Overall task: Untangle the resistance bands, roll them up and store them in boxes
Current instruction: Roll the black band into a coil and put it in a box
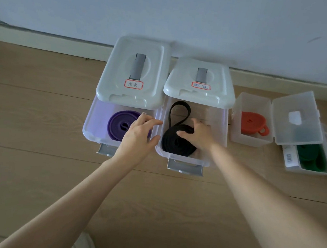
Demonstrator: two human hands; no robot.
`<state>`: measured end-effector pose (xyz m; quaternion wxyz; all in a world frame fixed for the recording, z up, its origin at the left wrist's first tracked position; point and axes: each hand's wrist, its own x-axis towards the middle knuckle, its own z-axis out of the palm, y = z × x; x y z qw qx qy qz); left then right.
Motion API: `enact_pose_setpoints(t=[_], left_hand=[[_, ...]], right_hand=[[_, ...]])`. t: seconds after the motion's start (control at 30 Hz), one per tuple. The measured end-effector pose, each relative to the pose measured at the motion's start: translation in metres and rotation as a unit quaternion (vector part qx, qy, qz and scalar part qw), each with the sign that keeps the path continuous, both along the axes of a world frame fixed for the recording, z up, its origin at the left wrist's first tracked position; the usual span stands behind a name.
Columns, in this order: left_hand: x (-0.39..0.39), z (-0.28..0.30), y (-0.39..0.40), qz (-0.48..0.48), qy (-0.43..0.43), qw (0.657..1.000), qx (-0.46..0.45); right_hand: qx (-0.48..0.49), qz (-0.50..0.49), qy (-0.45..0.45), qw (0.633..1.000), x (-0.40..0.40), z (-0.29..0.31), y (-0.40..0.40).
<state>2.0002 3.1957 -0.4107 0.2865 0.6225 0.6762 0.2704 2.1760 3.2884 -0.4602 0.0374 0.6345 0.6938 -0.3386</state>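
Two clear boxes stand side by side on the floor, their white lids tipped back. The left box point(90, 124) holds a rolled purple band point(118, 123). In the right box point(221, 129) lies a rolled black band point(169, 142) with a loose loop sticking up toward the lid. My right hand point(197, 135) is inside the right box, fingers pressed on the black roll. My left hand point(139, 137) hovers with fingers spread over the wall between the two boxes, holding nothing.
A small clear box point(237, 119) at the right holds an orange band point(252, 123). Further right a small open box point(290, 164) holds a green band point(311, 156). The white lids point(136, 69) lean toward the wall. Wooden floor stretches to the front and left.
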Motion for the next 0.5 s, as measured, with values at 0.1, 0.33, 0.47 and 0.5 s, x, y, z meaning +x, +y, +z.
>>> enact_pose_setpoints(t=[0.1, 0.33, 0.47, 0.5], left_hand=[[0.001, 0.001, -0.001, 0.005, -0.008, 1.0, -0.006], [0.004, 0.002, -0.002, 0.01, -0.008, 1.0, -0.009], [0.007, 0.008, 0.0, 0.031, -0.013, 0.999, -0.004], [0.008, 0.011, 0.001, 0.037, -0.014, 0.999, -0.005]], right_hand=[[0.038, 0.03, -0.035, 0.998, 0.005, 0.002, -0.009], [0.147, 0.127, -0.14, 0.971, 0.003, 0.016, -0.019], [0.178, 0.104, -0.092, 0.974, 0.009, 0.033, -0.03], [0.178, 0.095, -0.063, 0.977, 0.011, 0.038, -0.034]])
